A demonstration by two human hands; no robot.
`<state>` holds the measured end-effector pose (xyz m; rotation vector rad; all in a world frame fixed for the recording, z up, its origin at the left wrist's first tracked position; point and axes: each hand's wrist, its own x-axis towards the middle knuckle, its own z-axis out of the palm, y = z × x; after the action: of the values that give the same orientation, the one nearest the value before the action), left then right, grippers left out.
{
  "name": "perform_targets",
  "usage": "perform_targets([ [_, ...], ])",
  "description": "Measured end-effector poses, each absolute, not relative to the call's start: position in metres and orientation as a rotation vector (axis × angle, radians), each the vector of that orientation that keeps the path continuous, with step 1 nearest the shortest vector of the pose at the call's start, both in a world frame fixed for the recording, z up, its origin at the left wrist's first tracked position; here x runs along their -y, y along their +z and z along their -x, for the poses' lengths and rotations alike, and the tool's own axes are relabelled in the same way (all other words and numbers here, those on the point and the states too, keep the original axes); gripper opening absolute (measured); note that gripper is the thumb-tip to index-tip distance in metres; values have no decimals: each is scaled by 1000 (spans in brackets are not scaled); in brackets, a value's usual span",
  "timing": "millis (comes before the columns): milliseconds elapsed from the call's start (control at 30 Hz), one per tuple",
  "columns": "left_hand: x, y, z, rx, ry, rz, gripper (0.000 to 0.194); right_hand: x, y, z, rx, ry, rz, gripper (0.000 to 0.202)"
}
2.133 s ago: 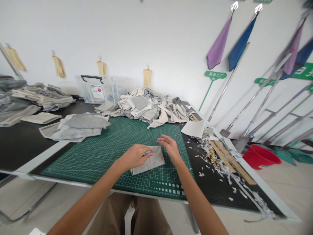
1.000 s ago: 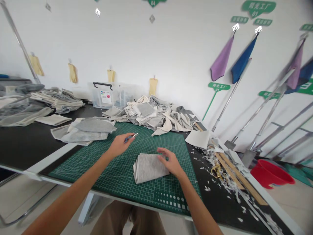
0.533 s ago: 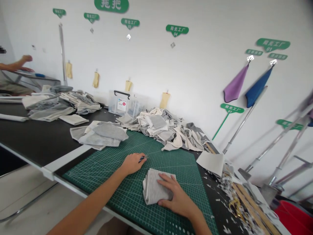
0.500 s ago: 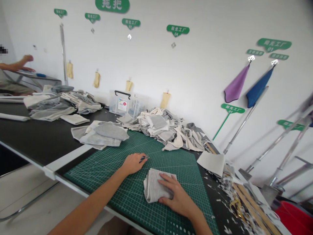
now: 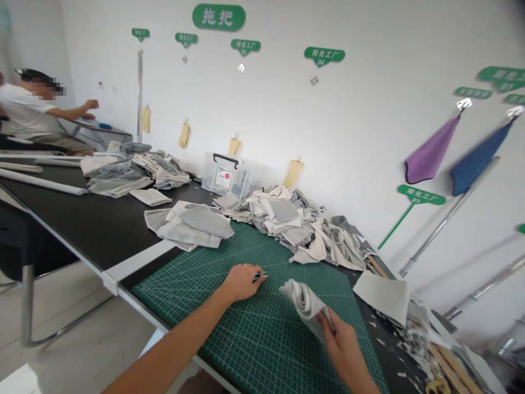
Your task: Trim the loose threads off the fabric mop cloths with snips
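My right hand [image 5: 343, 340] grips a folded grey-white cloth [image 5: 305, 303] by its near edge. The cloth is tilted up on its side above the green cutting mat [image 5: 229, 339], and its rolled layers face left. Resting on the mat further left, my left hand [image 5: 241, 282] is closed around a small tool with a blue part and a metal tip [image 5: 260, 275]; its exact kind is hidden by the fingers. Just beyond that hand lies a loose stack of flat grey cloths [image 5: 192, 224] at the mat's left corner.
Behind the mat rises a large heap of cloths [image 5: 283, 210], beside a clear plastic box [image 5: 223, 178]. Another cloth pile [image 5: 123, 169] lies far left. Paper scraps [image 5: 418, 334] and wooden strips [image 5: 447, 364] line the right edge. A person [image 5: 28, 109] sits at the far left.
My right hand has gone from lying flat on the folded cloth to gripping it and tipping it up off the mat. My left hand still holds the small tool. The view has swung left.
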<state>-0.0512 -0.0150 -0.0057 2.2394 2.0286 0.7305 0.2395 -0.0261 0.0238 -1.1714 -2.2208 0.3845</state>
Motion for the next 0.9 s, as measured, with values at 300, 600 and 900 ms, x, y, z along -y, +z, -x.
perform_targets([
  [300,13,-6,54,-1989,706,-2221,41,-36,120,-136,1989,238,1144,46],
  [600,11,-4,57,-1968,674,-2225,38,-115,116,86,2196,32,832,43],
  [900,12,-5,58,-1928,684,-2198,34,-116,69,68,2306,399,715,48],
])
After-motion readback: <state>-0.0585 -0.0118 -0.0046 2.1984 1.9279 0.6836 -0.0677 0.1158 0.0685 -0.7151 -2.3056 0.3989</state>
